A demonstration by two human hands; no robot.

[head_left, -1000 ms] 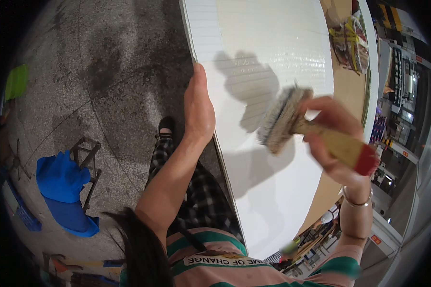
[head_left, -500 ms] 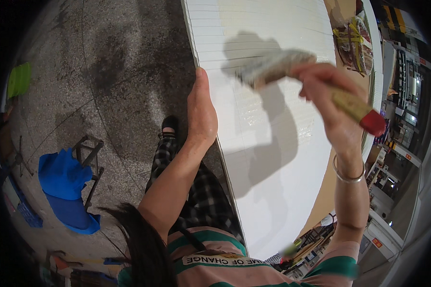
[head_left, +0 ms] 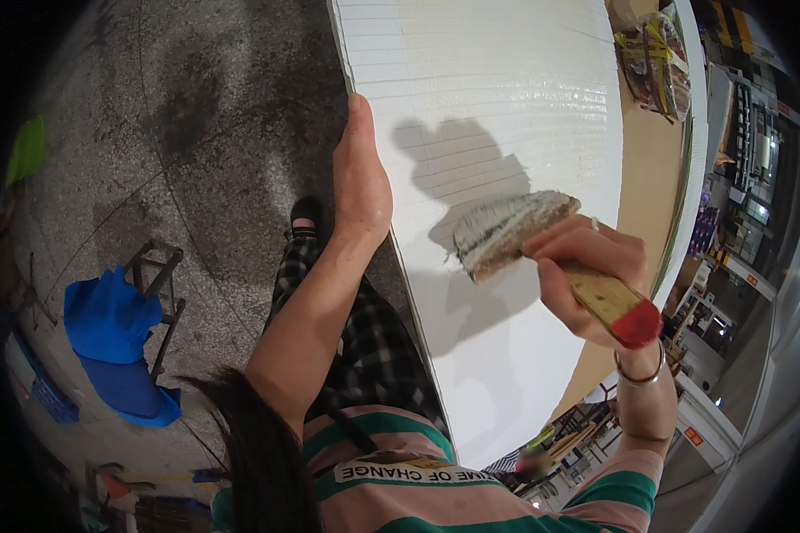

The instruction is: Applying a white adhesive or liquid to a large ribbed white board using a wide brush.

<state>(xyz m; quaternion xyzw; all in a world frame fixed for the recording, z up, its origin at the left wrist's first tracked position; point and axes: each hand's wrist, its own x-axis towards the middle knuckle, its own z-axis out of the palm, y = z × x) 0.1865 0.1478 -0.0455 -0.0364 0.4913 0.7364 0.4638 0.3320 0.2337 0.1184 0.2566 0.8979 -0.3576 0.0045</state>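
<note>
My right hand (head_left: 596, 271) is closed round the wooden handle of a wide, flat brush (head_left: 511, 229). The handle has a red end, and pale stuff coats the bristles. Below the brush lies a long stack of white sheets (head_left: 498, 400), with the bristles just over its surface and the brush's shadow beside them. Against the stack's left edge rests my left hand (head_left: 363, 182), stretched out straight, its other fingers hidden behind the visible one. Farther up, the sheets' edges show as closely spaced lines under a wet, shiny, slightly yellowish coat (head_left: 542, 98).
A tan board (head_left: 644, 160) shows along the stack's right side, with a clear plastic bag with yellow strips (head_left: 656, 67) at its far end. On the speckled floor (head_left: 213, 195) at left stands a dark-framed stool with a blue cover (head_left: 116, 324). Shelving fills the far right.
The brush in my right hand has come nearer to me and its bristles have turned. My left hand has slid slightly farther along the edge. The head view has shifted a little.
</note>
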